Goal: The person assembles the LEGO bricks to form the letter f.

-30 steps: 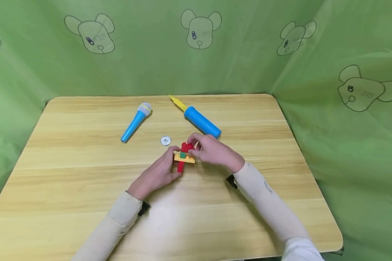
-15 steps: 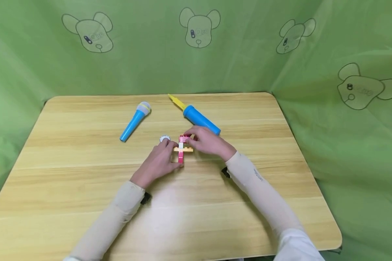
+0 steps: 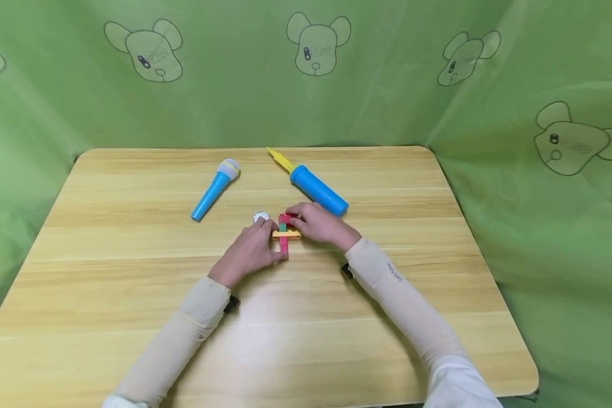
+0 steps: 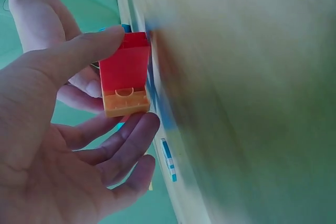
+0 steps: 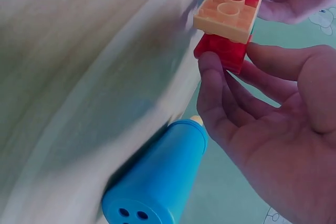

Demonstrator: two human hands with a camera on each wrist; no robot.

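Both hands hold one small build of toy building bricks over the middle of the table. My left hand [image 3: 247, 251] grips it from the left, thumb on the near end of the long red brick [image 4: 124, 69] and fingertips by the orange brick [image 4: 126, 104]. My right hand [image 3: 318, 222] pinches the far red brick [image 5: 223, 52] between thumb and fingers. A green brick [image 3: 283, 227] sits between that red one and the crosswise orange plate. Just beyond the left fingers lies a white round chip [image 3: 260, 216], partly covered by them in the head view.
A blue toy microphone [image 3: 211, 195] with a grey head lies at the back left of the wooden table [image 3: 132, 238]. Right behind my right hand is a blue hand pump [image 3: 318, 190] with a yellow nozzle. Green cloth [image 3: 234, 107] hangs along the back and sides.
Both hands have shifted slightly away from the body with the bricks, and the build has tilted. The left fingers now overlap the chip, which showed whole a second ago.
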